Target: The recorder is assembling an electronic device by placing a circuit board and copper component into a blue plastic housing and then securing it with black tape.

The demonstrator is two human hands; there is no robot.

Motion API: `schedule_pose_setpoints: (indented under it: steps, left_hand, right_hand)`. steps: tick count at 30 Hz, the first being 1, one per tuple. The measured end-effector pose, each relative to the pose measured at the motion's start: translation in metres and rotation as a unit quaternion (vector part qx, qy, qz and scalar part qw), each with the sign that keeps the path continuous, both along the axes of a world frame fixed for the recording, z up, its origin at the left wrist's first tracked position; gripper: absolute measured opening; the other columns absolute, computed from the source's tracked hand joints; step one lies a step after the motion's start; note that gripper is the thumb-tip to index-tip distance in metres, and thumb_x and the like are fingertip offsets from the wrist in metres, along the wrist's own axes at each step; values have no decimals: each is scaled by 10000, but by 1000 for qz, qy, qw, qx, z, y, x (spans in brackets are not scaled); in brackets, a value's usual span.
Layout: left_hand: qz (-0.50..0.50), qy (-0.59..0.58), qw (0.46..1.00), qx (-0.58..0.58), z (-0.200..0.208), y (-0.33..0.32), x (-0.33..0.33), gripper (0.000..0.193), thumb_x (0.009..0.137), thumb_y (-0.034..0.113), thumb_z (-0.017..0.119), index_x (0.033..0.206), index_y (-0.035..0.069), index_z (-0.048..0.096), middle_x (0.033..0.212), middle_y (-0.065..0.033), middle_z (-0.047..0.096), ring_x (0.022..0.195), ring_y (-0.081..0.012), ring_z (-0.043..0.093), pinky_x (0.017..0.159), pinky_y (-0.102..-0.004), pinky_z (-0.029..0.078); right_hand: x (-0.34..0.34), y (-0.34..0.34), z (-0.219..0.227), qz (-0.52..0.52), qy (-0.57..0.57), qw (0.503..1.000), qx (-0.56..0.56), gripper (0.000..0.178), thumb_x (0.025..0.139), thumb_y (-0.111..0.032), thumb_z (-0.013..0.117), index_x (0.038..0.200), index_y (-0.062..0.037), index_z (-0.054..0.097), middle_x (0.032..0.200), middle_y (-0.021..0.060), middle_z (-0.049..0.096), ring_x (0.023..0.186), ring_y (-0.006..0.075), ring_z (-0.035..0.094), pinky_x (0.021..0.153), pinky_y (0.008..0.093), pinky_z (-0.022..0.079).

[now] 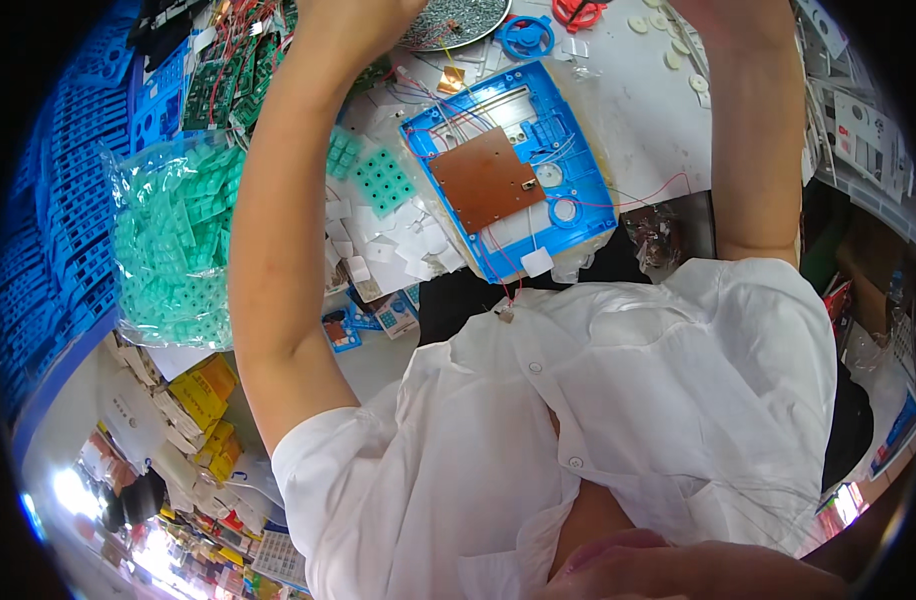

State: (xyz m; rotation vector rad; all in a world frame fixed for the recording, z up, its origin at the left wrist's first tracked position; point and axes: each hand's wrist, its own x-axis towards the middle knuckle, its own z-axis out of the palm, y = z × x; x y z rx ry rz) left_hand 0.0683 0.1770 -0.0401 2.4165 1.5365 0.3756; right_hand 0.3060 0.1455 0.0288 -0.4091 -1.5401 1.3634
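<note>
My left hand (363, 20) reaches to the top edge of the head view, beside a round speckled metal tray (456, 22). My right hand (733, 18) is cut off by the same edge, close to several small cream-coloured discs (672, 60). The fingers of both hands are out of sight. Between my forearms lies an open blue plastic housing (588, 165). A brown circuit board (483, 180) rests on it at a tilt, with thin red and white wires running from it. A small white square piece (537, 262) sits at the housing's near edge.
A clear bag of green rubber keypads (173, 245) stands left of my left arm. One loose green keypad (383, 182) and white pieces (408, 240) lie beside the housing. Blue plastic parts (63, 200) are stacked far left. Green circuit boards (233, 85) pile up behind the bag.
</note>
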Motion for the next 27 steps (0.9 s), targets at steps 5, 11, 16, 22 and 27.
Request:
schedule_pose_setpoints:
  steps: [5,11,16,22,27]
  left_hand:
    - [-143,-108,969,170,1,-108,-22,120,875,141,755,987,113,720,934,-17,732,849,-218,686,896,-391,428]
    - [-111,-249,957,95,-27,-189,-3,140,843,115,774,968,141,717,951,38,712,866,-163,646,905,-423,348]
    - [-87,-291,947,103,-27,-196,-3,157,831,91,780,970,131,718,921,32,724,781,-160,638,878,-400,346]
    - [-93,-303,940,130,-33,-194,-4,163,811,119,807,944,132,713,884,35,717,754,-159,625,867,-404,344]
    - [-167,-271,942,105,-20,-159,-2,153,801,85,787,928,137,720,884,7,724,779,-204,648,934,-427,376]
  right_hand:
    - [-6,-50,-19,-28,42,999,9,451,983,-247,627,1296,54,504,714,54,580,680,155,575,695,337,513]
    - [-10,-87,-30,188,113,975,-25,439,983,-286,649,1282,0,502,738,49,583,676,158,566,692,336,507]
    - [-19,-96,-26,220,106,969,-40,428,973,-316,670,1264,-46,511,767,41,594,689,157,569,705,332,508]
    - [-21,-95,-24,241,83,966,-43,433,950,-353,680,1283,-127,521,811,-11,613,725,128,589,750,315,540]
    - [-20,-91,-30,178,124,976,-14,436,950,-364,703,1243,-100,518,717,-26,550,638,101,529,668,309,506]
